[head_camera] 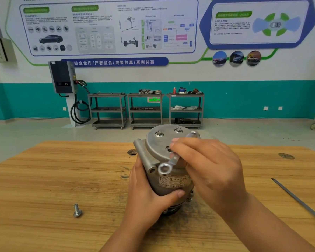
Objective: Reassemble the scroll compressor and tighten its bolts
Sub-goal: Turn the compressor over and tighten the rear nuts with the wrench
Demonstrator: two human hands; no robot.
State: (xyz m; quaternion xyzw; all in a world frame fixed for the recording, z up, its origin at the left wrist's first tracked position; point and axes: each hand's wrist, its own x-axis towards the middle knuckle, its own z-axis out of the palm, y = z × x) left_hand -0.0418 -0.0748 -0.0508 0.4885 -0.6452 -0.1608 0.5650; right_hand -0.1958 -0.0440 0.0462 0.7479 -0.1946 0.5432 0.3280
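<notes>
A grey metal scroll compressor (160,146) stands upright in the middle of the wooden table (62,171), its round end cover facing up. Two bolts (159,133) sit in the cover's far side. My left hand (149,193) grips the compressor's body from the left, thumb across the label. My right hand (207,168) holds a silver ring spanner (168,165) over the cover, its near ring end hanging past the cover's front edge and its far end near the cover's right rim. A loose flanged bolt (77,210) lies on the table at the front left.
A long thin dark tool (298,199) lies diagonally near the table's right edge. Beyond the table are an open floor, three grey shelf carts (145,110) against the wall and a charging unit (63,77) with a cable.
</notes>
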